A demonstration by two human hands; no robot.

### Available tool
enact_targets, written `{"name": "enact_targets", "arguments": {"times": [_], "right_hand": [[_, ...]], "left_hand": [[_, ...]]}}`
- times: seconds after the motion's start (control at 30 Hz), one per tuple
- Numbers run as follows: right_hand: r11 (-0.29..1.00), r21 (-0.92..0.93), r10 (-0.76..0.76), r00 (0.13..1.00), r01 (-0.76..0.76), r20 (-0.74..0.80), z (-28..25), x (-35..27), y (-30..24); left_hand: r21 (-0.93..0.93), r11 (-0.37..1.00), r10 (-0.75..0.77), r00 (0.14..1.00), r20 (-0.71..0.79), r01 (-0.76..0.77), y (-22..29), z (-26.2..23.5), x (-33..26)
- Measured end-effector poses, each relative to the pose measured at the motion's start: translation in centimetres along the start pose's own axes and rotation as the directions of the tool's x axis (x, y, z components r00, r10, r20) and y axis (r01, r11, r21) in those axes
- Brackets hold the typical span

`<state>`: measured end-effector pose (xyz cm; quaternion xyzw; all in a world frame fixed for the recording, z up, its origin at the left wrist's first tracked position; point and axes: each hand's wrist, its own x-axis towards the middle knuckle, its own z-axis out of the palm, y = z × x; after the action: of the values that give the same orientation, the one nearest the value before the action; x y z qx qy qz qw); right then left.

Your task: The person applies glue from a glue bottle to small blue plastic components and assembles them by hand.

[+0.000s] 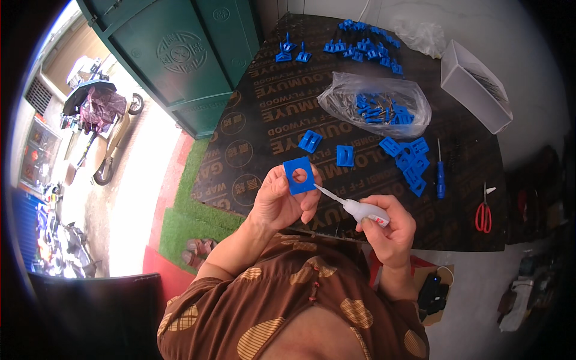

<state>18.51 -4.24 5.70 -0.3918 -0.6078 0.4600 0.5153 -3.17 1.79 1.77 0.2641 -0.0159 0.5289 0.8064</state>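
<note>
My left hand [275, 201] grips a blue square plastic plate [301, 188] by its edges, holding it up over the near side of the dark plywood table [264, 150]. A round hole pierces the plate's middle, with skin showing through it. In my right hand [393, 234] is a small white glue bottle [365, 212], fingers wrapped round its body. Its long thin nozzle slants up to the plate's lower right corner; whether the tip touches I cannot tell. Just beyond the plate lie two blue slotted pieces [309, 141] [345, 156].
Flat blue parts [411, 161], a blue-handled screwdriver [441, 180] and red-handled scissors [483, 216] lie to the right. Farther back are a clear bag [336, 90] of blue and metal parts, a white bin [462, 72] and several blue pieces [366, 49]. A green door [186, 90] stands left.
</note>
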Motion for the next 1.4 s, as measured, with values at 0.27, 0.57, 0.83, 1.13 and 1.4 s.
{"name": "enact_targets", "arguments": {"times": [0.27,0.57,0.83,1.13,1.4], "right_hand": [[0.997,-0.015,-0.071,0.997,0.070,-0.035,0.2,0.2,-0.1],[0.993,-0.039,-0.113,0.993,0.111,-0.039,0.1,0.4,-0.8],[0.972,-0.162,-0.179,0.983,0.172,-0.034,0.0,0.8,-1.8],[0.967,-0.178,-0.191,0.981,0.182,-0.034,0.0,1.1,-1.9],[0.958,-0.214,-0.202,0.978,0.189,-0.042,0.0,1.3,-2.3]], "left_hand": [[-0.044,0.998,-0.034,0.999,0.036,0.035,0.0,-0.3,-0.1],[-0.028,0.999,-0.043,0.997,0.063,0.045,0.1,-0.2,0.1],[-0.016,0.999,-0.029,0.999,0.029,0.030,0.0,0.1,0.0],[0.020,0.999,-0.041,0.999,0.018,0.041,0.0,0.2,-0.1],[0.022,0.997,-0.078,0.995,0.065,0.076,0.2,0.2,0.0]]}}
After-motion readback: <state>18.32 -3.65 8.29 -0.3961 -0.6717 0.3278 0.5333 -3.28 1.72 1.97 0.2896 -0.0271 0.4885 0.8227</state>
